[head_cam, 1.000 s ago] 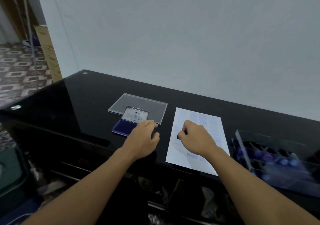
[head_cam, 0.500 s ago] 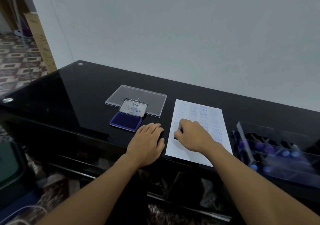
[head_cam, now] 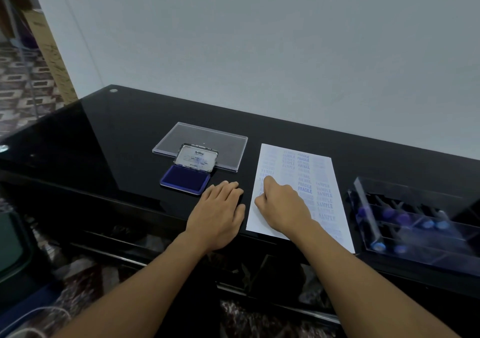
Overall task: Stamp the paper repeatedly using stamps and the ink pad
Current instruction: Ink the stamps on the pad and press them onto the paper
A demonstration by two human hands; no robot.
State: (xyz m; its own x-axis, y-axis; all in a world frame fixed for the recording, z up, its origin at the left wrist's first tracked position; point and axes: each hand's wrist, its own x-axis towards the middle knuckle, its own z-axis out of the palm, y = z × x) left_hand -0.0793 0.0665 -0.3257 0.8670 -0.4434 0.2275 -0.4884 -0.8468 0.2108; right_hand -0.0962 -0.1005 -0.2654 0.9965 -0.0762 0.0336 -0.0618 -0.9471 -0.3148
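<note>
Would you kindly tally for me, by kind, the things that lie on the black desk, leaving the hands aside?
Ink pad: 1
Clear plastic lid: 1
Sheet of paper: 1
Clear stamp box: 1
Total: 4
The stamps inside the box are too blurred to count and are left out.

Plain pale grey wall (head_cam: 259, 38) across upper frame; glossy black tabletop (head_cam: 91, 142) spanning centre, reflecting pale light; patterned brown-and-cream floor (head_cam: 23, 90) at far left; tan board (head_cam: 52, 59) upright at upper left.
</note>
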